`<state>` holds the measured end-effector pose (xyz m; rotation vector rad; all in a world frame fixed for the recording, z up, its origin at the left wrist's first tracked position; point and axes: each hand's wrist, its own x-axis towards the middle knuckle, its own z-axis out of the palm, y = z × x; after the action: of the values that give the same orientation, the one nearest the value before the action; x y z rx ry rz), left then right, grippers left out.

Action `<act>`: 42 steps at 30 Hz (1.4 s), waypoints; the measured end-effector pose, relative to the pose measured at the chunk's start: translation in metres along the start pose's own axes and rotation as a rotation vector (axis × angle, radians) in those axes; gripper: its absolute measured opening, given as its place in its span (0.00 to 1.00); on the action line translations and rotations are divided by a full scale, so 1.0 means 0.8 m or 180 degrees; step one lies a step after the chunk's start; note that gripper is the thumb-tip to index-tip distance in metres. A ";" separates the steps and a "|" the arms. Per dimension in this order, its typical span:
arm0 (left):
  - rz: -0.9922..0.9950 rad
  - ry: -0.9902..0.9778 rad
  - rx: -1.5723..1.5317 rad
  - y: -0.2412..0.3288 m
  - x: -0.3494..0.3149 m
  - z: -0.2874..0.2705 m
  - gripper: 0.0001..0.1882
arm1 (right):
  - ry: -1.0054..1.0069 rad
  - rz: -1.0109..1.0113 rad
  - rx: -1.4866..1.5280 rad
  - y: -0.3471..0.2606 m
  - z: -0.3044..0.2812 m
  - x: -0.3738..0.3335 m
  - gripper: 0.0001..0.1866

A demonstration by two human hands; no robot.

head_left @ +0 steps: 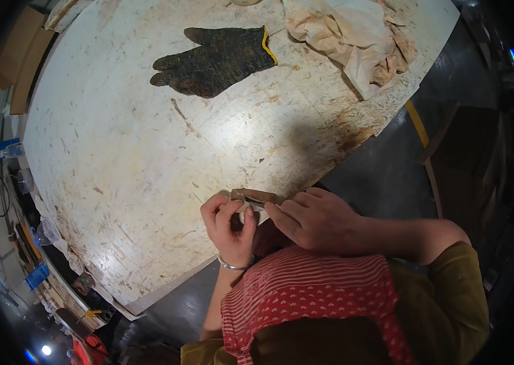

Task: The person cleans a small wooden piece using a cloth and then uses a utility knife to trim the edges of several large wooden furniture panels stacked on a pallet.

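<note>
My left hand [231,228], with a silver bracelet at the wrist, pinches one end of a small brown elongated piece [254,194] at the near edge of the worktable [129,158]. Curled around the other end, my right hand [324,222] has its thumb and forefinger pressed close to the piece. Whether it also holds a small tool is hidden by its fingers. Below the brown piece, something pale shows between my hands, too small to make out. Farther off on the tabletop lies a dark, worn work glove [217,61] with a yellow cuff edge.
A crumpled, stained white cloth [348,42] lies at the table's far right. Brown boards [464,158] stand beyond the right edge. Cardboard [23,55] is at the far left. Blue-capped containers [6,149] and cables line the left side. Scraps and stains dot the tabletop.
</note>
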<state>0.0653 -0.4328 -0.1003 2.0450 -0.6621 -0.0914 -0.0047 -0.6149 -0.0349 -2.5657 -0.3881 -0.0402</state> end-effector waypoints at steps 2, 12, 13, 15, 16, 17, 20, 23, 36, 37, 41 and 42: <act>-0.0192 -0.0009 -0.0095 -0.001 -0.002 0.000 0.13 | 0.0135 -0.0021 0.0045 0.001 0.005 0.007 0.19; -0.0109 0.0023 -0.0044 -0.001 -0.001 0.001 0.13 | 0.0196 -0.0054 -0.0167 0.004 0.015 0.001 0.21; -0.0078 0.0022 -0.0050 0.000 -0.001 0.000 0.13 | 0.0195 -0.0043 -0.0099 0.006 0.017 0.001 0.21; -0.0045 0.0014 -0.0060 0.000 -0.001 0.000 0.13 | 0.0194 -0.0025 -0.0032 0.006 0.017 -0.001 0.21; -0.0011 -0.0014 -0.0061 0.000 -0.001 0.000 0.13 | 0.0145 0.0008 -0.0040 0.005 0.013 -0.007 0.21; 0.0022 -0.0041 -0.0063 0.000 -0.001 0.000 0.13 | 0.0094 0.0042 -0.0049 0.005 0.012 -0.009 0.22; 0.0008 -0.0016 -0.0058 0.001 -0.001 0.002 0.13 | 0.0245 -0.0069 -0.0110 0.008 0.019 0.001 0.22; -0.0076 -0.0059 -0.0100 0.000 -0.003 -0.001 0.13 | 0.0167 -0.0045 -0.0002 0.010 0.017 -0.002 0.22; -0.0023 -0.0112 -0.0101 0.001 0.000 -0.002 0.13 | 0.0090 0.0018 -0.0107 0.014 0.015 -0.012 0.23; -0.0049 -0.0138 -0.0095 0.002 0.001 -0.001 0.12 | 0.0098 -0.0046 -0.0021 0.019 0.020 -0.006 0.23; -0.0131 -0.0168 -0.0101 0.001 0.000 -0.004 0.12 | -0.0090 -0.0035 0.0186 0.021 0.013 -0.012 0.24; -0.0134 -0.0168 -0.0097 0.000 -0.002 -0.004 0.12 | -0.0091 -0.0037 0.0191 0.020 0.012 -0.015 0.24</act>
<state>0.0651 -0.4299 -0.0987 2.0334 -0.6465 -0.1796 -0.0126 -0.6260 -0.0523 -2.5074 -0.4090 0.0037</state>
